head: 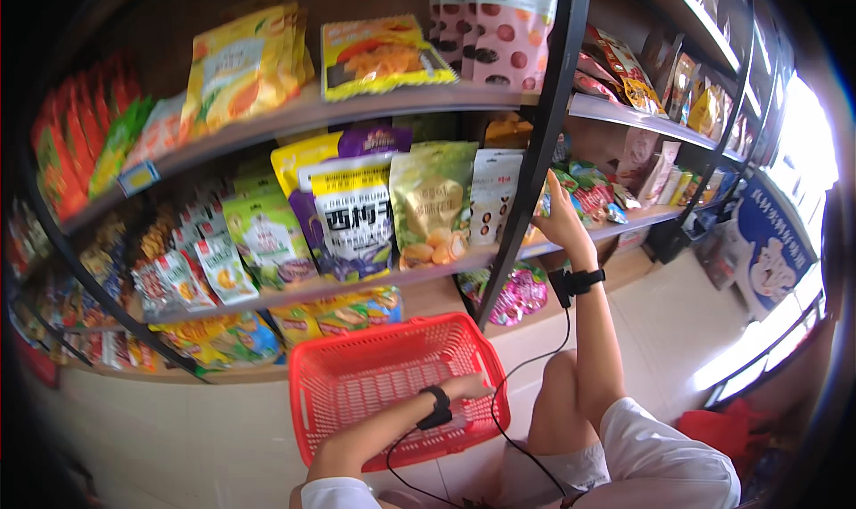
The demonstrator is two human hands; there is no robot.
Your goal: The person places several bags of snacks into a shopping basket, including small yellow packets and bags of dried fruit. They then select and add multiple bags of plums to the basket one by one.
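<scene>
My left hand (pixel 470 386) reaches over the red plastic shopping basket (pixel 394 330), its fingers at the basket's right wall. Whether they grip the rim is unclear. The basket stands before me, with no goods visible in it. Beside the black metal shelf post (pixel 535 141), my right hand (pixel 564 218) is raised at the middle shelf, index finger pointing up. Small colourful packets (pixel 592 191) lie just beyond it; its grip is partly hidden. Left of the post stand a white pouch (pixel 493 198), a green peanut pouch (pixel 431 205) and a dried prune bag (pixel 354 215).
A thin black cable (pixel 496 409) runs between my wristbands and lap. Yellow snack bags (pixel 338 315) and pink packets (pixel 518 294) lie on the bottom shelf. Yellow pouches (pixel 244 61) stand on the upper shelf. A blue printed board (pixel 772 241) leans at the right.
</scene>
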